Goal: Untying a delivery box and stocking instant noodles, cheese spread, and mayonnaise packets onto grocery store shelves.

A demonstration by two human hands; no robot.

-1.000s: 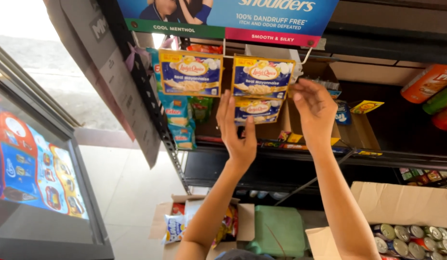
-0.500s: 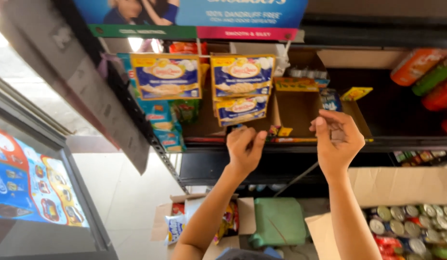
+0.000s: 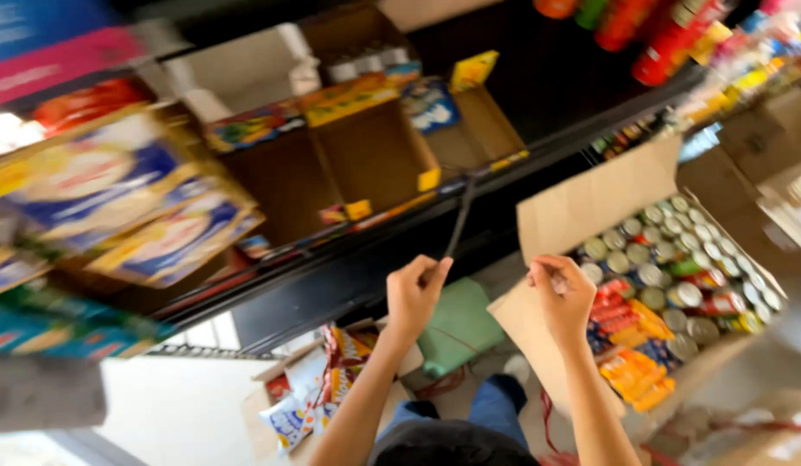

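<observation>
My left hand (image 3: 415,293) is raised with its fingers curled into a loose fist, just below the dark shelf edge (image 3: 331,276). A thin dark rod (image 3: 461,216) runs up from behind its fingertips; I cannot tell whether the hand touches it. My right hand (image 3: 563,293) is level with it to the right, fingers also curled and nothing visible in them. It is in front of the flap of an open cardboard box (image 3: 590,207). Blue and yellow packets (image 3: 116,198) hang blurred at the left, away from both hands.
The cardboard box holds several tins (image 3: 668,250) and orange packets (image 3: 638,371). Open brown cartons (image 3: 375,155) stand on the shelf above. Red canisters (image 3: 668,34) are at the top right. Below lie a green bag (image 3: 459,328) and a carton of snack packets (image 3: 331,380).
Both hands have come down from the hanging packets to below the shelf edge. The view has swung down and to the right, and is blurred.
</observation>
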